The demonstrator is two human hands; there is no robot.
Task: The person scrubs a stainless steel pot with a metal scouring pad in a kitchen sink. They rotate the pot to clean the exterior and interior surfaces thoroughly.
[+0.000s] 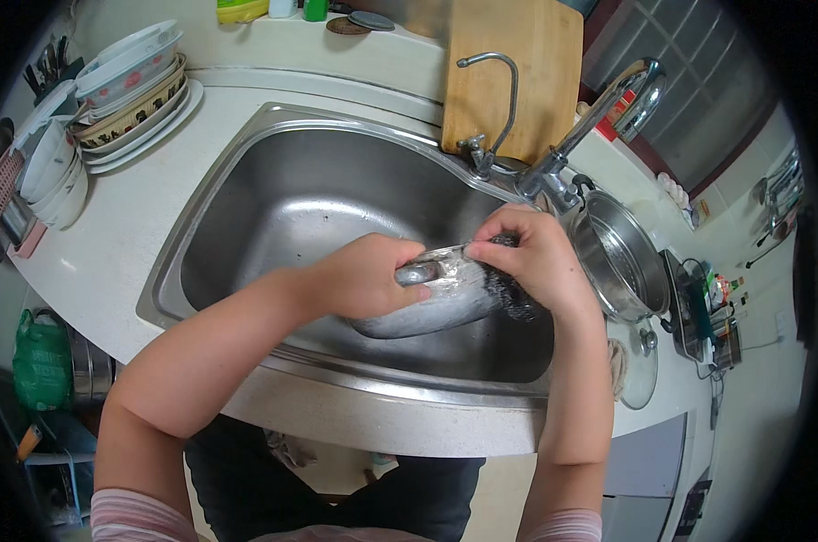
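A dull grey metal pot (443, 305) with a short side handle is held tilted over the stainless steel sink (260, 183). My left hand (375, 274) grips it at the rim beside the handle (419, 273), thumb on top. At the pot's right side, my right hand (524, 251) holds a dark steel wool scourer (514, 291). Its thumb and forefinger pinch together at the rim. The scourer hangs partly below the fingers and lies against the pot's side. The pot's inside is mostly hidden from view.
Stacked bowls and dishes (134, 88) stand on the left counter. Behind the sink are a thin tap (507, 95), a larger chrome faucet (599, 122) and a wooden cutting board (551, 68). A steel steamer pot (619, 257) and a glass lid (639, 379) sit at right.
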